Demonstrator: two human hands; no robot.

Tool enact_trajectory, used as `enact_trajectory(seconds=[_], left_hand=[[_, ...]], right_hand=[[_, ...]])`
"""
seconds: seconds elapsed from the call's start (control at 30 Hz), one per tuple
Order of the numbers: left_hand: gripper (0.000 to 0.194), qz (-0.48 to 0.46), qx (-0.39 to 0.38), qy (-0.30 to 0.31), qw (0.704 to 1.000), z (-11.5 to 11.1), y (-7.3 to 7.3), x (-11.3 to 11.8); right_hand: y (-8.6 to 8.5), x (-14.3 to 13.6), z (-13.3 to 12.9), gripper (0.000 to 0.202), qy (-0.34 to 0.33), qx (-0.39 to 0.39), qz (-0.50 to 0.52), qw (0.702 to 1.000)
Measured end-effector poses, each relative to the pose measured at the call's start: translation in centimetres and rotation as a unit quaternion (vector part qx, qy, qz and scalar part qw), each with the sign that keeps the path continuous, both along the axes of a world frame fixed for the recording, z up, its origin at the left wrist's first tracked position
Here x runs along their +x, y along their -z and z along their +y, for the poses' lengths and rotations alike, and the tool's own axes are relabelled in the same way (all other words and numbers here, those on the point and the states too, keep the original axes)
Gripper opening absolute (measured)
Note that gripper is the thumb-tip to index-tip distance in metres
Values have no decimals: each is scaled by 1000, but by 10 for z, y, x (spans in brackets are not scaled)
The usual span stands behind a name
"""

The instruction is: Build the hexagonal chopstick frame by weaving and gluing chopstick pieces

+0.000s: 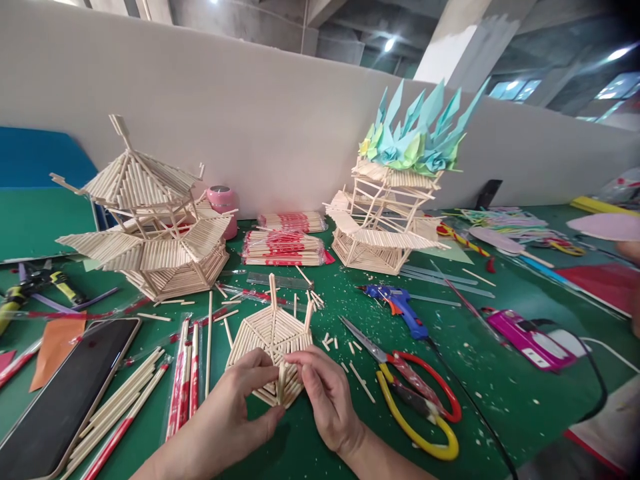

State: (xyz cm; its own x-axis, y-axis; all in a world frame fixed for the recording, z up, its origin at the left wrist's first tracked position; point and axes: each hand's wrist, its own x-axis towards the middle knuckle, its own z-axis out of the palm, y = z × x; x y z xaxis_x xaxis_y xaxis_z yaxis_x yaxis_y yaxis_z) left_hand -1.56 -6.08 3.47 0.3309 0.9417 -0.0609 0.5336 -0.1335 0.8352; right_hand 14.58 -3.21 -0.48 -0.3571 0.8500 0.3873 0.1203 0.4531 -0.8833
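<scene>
head view, both hands pinching stick panel [273, 343], left hand [240, 400], right hand [325, 393], scissors [410, 393] just right, glue gun [397, 307] behind

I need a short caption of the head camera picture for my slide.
Left hand and right hand press sticks onto a hexagonal stick panel beside scissors.

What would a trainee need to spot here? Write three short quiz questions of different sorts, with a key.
1. True or false: both hands touch the hexagonal stick panel.
2. Which tool lies nearest the right hand? A) blue glue gun B) scissors C) phone
3. Fill in: the right-hand stick pagoda is topped with folded ____.

Key:
1. True; the left hand pinches its near edge too.
2. B
3. Paper, in blue and green.
</scene>
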Motion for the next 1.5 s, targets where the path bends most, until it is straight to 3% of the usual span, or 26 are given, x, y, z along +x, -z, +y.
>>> enact_trajectory(seconds=[0.3,0.57,0.8,1.13,1.5], left_hand=[[19,-79,9,20,997,6,12,1],[10,-130,-5,14,991,9,19,3],[19,-122,-3,29,992,10,19,-1],[15,-127,15,47,991,10,24,-5],[15,-132,45,50,989,9,25,-5]], right_hand=[[-1,2,1,26,10,-14,-7,1000],[-3,1,2,24,2,14,-12,1000],[1,1,1,23,-14,14,-27,999],[-3,3,3,23,-41,29,-50,997],[4,-3,1,23,-66,68,-37,995]])
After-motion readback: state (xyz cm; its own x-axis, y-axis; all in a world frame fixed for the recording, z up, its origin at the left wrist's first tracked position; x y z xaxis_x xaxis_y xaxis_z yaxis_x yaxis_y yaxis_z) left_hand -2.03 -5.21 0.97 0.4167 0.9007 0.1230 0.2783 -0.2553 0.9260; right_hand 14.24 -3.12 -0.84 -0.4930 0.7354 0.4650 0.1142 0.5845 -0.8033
